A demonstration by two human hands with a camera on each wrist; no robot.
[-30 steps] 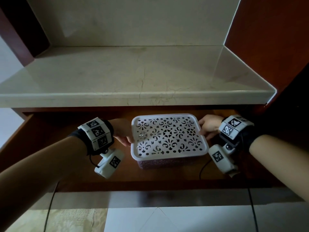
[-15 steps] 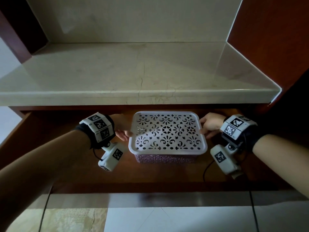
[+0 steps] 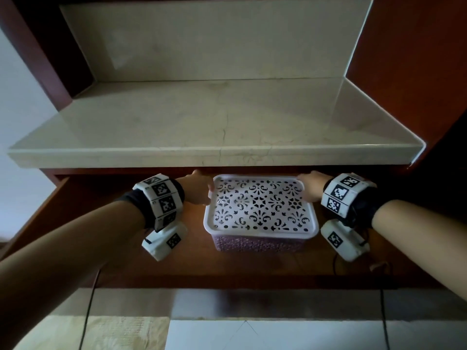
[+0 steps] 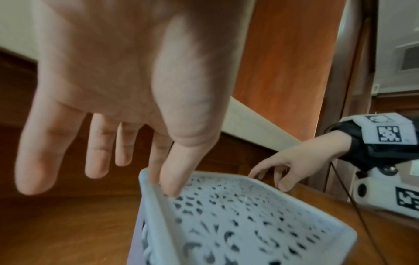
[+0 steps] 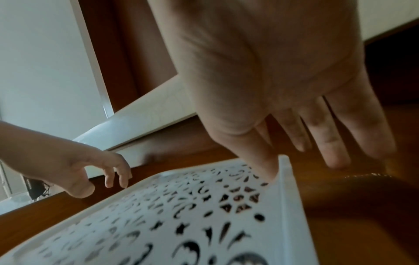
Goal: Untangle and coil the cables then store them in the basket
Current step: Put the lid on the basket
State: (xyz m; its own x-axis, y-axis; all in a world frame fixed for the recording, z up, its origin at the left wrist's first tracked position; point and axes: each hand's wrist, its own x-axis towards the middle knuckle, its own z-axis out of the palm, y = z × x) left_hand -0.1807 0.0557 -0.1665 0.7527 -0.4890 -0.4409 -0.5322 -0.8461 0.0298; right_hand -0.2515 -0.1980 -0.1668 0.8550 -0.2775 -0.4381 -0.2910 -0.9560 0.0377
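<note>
A purple basket (image 3: 260, 245) with a white cut-out lid (image 3: 260, 205) stands on the lower wooden shelf (image 3: 106, 223), its far edge under the marble shelf. My left hand (image 3: 199, 188) is at the lid's far left corner. In the left wrist view this hand (image 4: 158, 179) has straight, spread fingers, with the thumb tip resting on the lid (image 4: 238, 215) beside the rim. My right hand (image 3: 309, 188) is at the far right corner. In the right wrist view its thumb (image 5: 269, 168) touches the lid (image 5: 181, 215) inside the rim and its fingers hang straight outside. No cable shows.
The marble shelf (image 3: 227, 157) overhangs the basket's far edge and leaves little height above the hands. Wooden side panels (image 3: 417, 72) close in both sides. Thin black wires (image 3: 336, 263) trail from the wrist cameras. Tiled floor (image 3: 252, 334) lies below the shelf front.
The basket has slid back along the lower shelf, further under the marble shelf. Both hands went with it and moved from the lid's sides to its far corners.
</note>
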